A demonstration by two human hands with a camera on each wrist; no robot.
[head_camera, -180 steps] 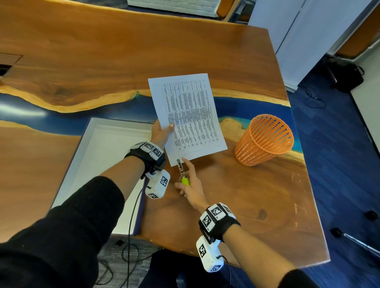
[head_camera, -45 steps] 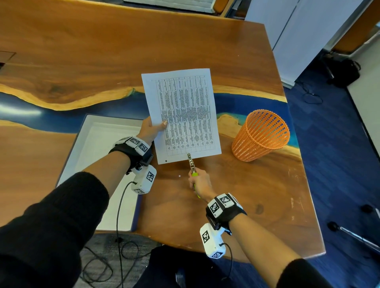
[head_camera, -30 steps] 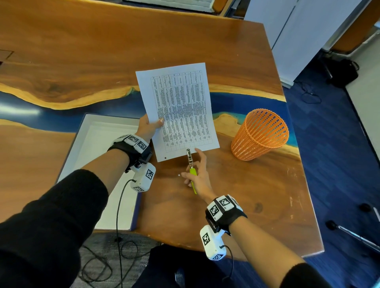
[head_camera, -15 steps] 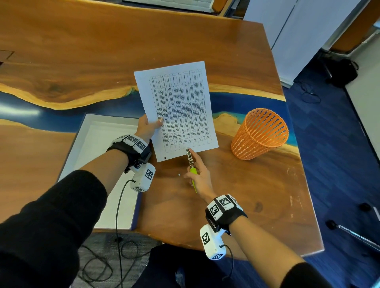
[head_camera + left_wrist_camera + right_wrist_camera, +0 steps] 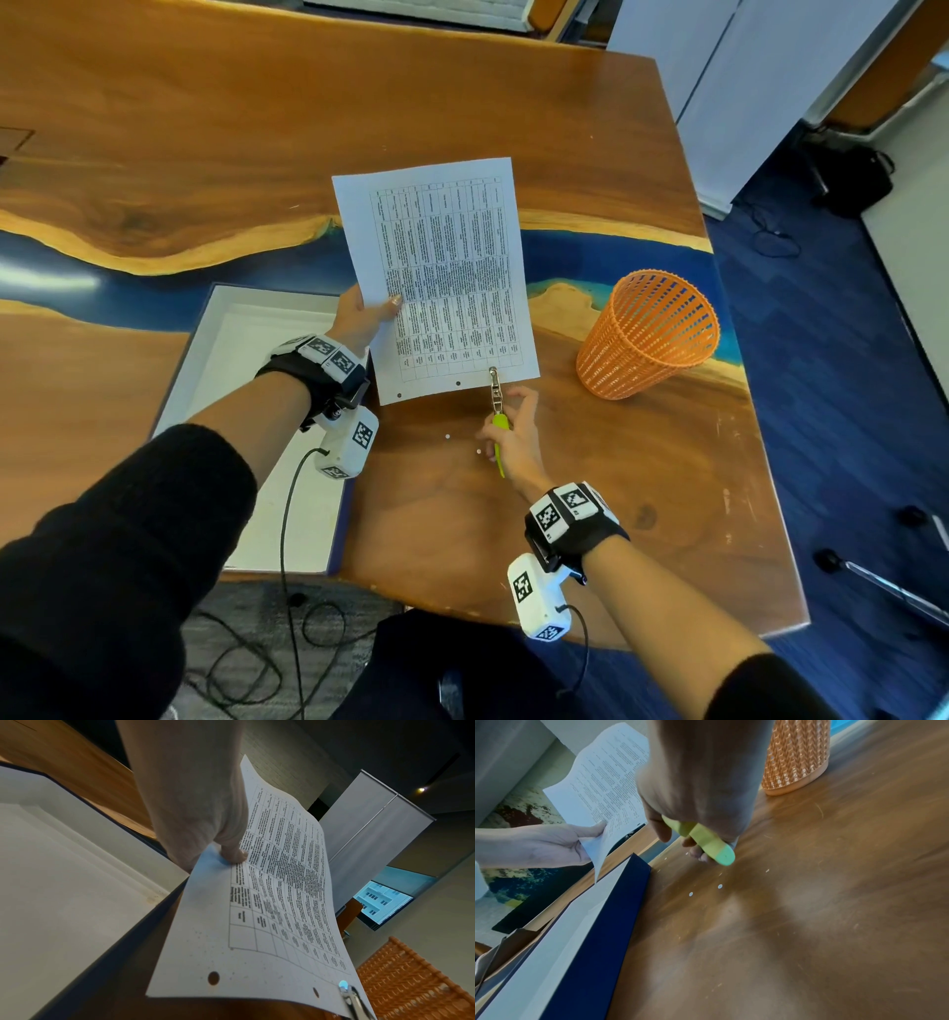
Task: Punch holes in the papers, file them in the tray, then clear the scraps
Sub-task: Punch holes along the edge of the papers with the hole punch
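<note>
Paper (image 5: 441, 277) is the thing to mind: one thin printed sheet, light and floppy, bowing in the air above the tabletop (image 5: 642, 462). The left hand (image 5: 359, 318) pinches its side edge, thumb on the print, likely a sound hold near mid-length. Two holes already sit along the near margin. Beside them the right hand (image 5: 513, 437) curls around a green-handled punch (image 5: 495, 395) whose metal tip bites that edge. Below the right hand lie small white scraps (image 5: 448, 436); a tray (image 5: 215, 329) sits under the left wrist.

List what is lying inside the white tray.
The tray shows only its bare white floor; no sheet is visible in it. The left hand and its forearm cover part of the floor.
</note>
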